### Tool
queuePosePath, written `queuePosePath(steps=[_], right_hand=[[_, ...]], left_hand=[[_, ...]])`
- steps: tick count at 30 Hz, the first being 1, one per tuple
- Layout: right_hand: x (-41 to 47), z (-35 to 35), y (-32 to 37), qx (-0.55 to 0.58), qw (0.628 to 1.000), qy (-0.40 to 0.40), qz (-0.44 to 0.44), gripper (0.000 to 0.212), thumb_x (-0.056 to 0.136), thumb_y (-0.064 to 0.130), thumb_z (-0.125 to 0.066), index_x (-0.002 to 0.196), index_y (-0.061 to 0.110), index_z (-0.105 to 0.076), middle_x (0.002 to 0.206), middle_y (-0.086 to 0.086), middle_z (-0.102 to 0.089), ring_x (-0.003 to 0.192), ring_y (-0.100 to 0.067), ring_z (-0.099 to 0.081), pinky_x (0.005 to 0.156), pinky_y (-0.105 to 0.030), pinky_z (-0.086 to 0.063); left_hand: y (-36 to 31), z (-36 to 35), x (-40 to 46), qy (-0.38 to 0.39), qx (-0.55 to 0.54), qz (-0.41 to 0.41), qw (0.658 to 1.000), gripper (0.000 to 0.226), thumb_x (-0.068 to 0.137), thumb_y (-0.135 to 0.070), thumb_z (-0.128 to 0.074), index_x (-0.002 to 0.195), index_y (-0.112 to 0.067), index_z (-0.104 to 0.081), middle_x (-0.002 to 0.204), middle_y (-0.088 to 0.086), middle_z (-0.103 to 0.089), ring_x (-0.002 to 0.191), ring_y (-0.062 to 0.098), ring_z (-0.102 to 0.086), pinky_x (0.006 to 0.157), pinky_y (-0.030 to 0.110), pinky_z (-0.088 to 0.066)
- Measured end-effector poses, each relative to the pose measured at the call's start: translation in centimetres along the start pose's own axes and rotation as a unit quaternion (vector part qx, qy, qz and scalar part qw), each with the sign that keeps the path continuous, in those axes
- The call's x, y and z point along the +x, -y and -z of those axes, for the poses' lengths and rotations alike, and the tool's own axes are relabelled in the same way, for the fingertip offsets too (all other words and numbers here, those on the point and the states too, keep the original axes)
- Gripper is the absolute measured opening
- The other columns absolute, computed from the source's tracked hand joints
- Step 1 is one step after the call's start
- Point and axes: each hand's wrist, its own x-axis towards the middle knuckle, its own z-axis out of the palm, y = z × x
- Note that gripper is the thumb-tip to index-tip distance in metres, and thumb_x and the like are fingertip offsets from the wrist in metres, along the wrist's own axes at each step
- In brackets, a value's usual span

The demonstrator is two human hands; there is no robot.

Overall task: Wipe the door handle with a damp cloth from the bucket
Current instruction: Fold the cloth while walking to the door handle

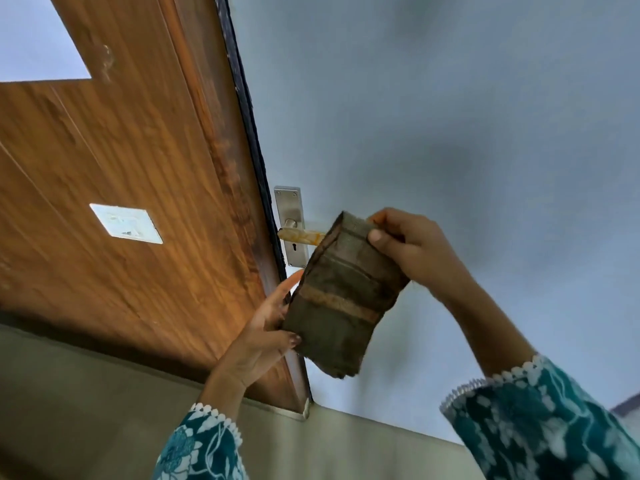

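Note:
A dark brown-green folded cloth [341,299] with a tan stripe hangs in front of the door handle [298,234]. The handle is a pale amber lever on a silver backplate [288,206] with a keyhole, mounted on the pale blue door. My right hand [412,247] pinches the cloth's top edge, just right of the lever. My left hand [266,327] holds the cloth's lower left edge, thumb on its front. The cloth covers the lever's outer end. No bucket is in view.
A wood-grain panel [138,188] with a white switch plate [126,223] fills the left, edged by a dark frame strip [247,112]. The pale blue door face [450,116] spreads right. A beige floor [86,410] lies below.

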Motion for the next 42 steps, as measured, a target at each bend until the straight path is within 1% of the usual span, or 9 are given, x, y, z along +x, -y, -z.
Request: queuePosePath(steps=[4, 10, 14, 19, 24, 28, 33, 38, 42], right_hand=[[2.6, -1.2, 2.5, -0.025, 0.999, 0.043, -0.005, 0.013, 0.091, 0.024, -0.057, 0.1, 0.023, -0.066, 0.087, 0.009, -0.064, 0.085, -0.01, -0.061, 0.075, -0.023, -0.049], [1.6, -4.8, 1.0, -0.06, 0.993, -0.064, -0.08, 0.03, 0.093, 0.033, -0.053, 0.121, 0.022, -0.057, 0.107, 0.004, -0.066, 0.09, -0.006, -0.056, 0.081, -0.018, -0.047], [-3.4, -8.8, -0.5, 0.134, 0.965, -0.103, -0.201, 0.051, 0.092, 0.047, -0.042, 0.138, 0.029, -0.032, 0.129, 0.001, -0.055, 0.101, -0.012, -0.055, 0.085, -0.024, -0.047], [-6.6, -10.7, -0.7, 0.453, 0.847, -0.053, -0.272, 0.07, 0.077, 0.031, -0.066, 0.138, 0.031, -0.032, 0.12, -0.002, -0.06, 0.101, -0.021, -0.065, 0.084, -0.034, -0.057], [-6.7, -10.0, -1.7, 0.209, 0.946, -0.153, -0.197, 0.077, 0.085, 0.027, -0.065, 0.139, 0.049, -0.014, 0.106, 0.017, -0.059, 0.094, -0.015, -0.066, 0.09, -0.035, -0.052], [-6.7, -8.4, -2.1, 0.049, 0.987, -0.034, -0.15, 0.069, 0.081, 0.044, -0.066, 0.137, 0.043, -0.026, 0.119, 0.012, -0.052, 0.105, -0.006, -0.051, 0.088, -0.016, -0.043], [-5.9, -6.5, -2.2, -0.147, 0.98, 0.012, -0.137, 0.037, 0.082, 0.039, -0.066, 0.113, 0.021, -0.062, 0.086, 0.014, -0.059, 0.086, -0.008, -0.058, 0.065, -0.007, -0.034], [-4.5, -3.7, -1.9, -0.157, 0.975, 0.105, -0.113, 0.032, 0.082, 0.042, -0.065, 0.103, 0.018, -0.067, 0.069, 0.016, -0.046, 0.067, -0.001, -0.047, 0.057, -0.01, -0.03], [-3.2, -3.3, -3.1, -0.128, 0.972, 0.172, -0.095, 0.044, 0.075, 0.056, -0.064, 0.1, 0.02, -0.067, 0.095, -0.003, -0.058, 0.1, -0.018, -0.049, 0.074, -0.02, -0.039]], left_hand=[[-3.1, -1.1, 0.0, 0.015, 0.048, 0.035, 0.998, 0.105, 0.019, -0.038, -0.096, 0.112, -0.019, -0.052, 0.095, 0.002, -0.074, 0.09, 0.015, -0.071, 0.068, 0.025, -0.056], [-3.2, 0.9, 0.7, -0.045, 0.118, 0.041, 0.991, 0.042, 0.063, -0.012, -0.074, 0.104, -0.011, -0.063, 0.102, 0.009, -0.069, 0.098, 0.02, -0.067, 0.078, 0.028, -0.055], [-2.5, 2.5, 0.5, -0.041, 0.093, 0.044, 0.994, 0.043, 0.063, -0.01, -0.071, 0.106, -0.012, -0.064, 0.099, 0.007, -0.071, 0.095, 0.019, -0.068, 0.074, 0.025, -0.054], [-1.9, 2.4, 0.7, -0.044, 0.124, 0.059, 0.99, 0.063, 0.066, -0.018, -0.076, 0.124, -0.017, -0.054, 0.116, 0.01, -0.067, 0.108, 0.023, -0.064, 0.085, 0.033, -0.054], [-1.1, 0.3, 1.2, -0.079, 0.154, 0.016, 0.985, 0.062, 0.076, -0.009, -0.073, 0.125, -0.033, -0.045, 0.114, 0.01, -0.064, 0.103, 0.021, -0.065, 0.085, 0.037, -0.057], [-0.7, -1.0, 1.6, -0.072, 0.165, -0.044, 0.983, 0.072, 0.077, -0.004, -0.071, 0.133, -0.034, -0.037, 0.11, 0.009, -0.065, 0.096, 0.019, -0.069, 0.081, 0.037, -0.058], [-0.4, -1.8, 1.9, -0.038, 0.277, -0.096, 0.955, 0.069, 0.075, -0.014, -0.075, 0.133, -0.032, -0.04, 0.108, 0.01, -0.067, 0.1, 0.021, -0.068, 0.083, 0.035, -0.057], [-0.2, -2.2, 2.4, -0.066, 0.496, -0.135, 0.855, 0.06, 0.053, -0.074, -0.066, 0.104, -0.046, -0.051, 0.112, -0.021, -0.041, 0.111, 0.008, -0.05, 0.092, 0.025, -0.049], [-1.4, -2.1, 2.8, -0.051, 0.421, -0.105, 0.9, 0.05, 0.054, -0.058, -0.076, 0.088, -0.023, -0.063, 0.09, -0.004, -0.066, 0.09, 0.015, -0.065, 0.081, 0.044, -0.056]])
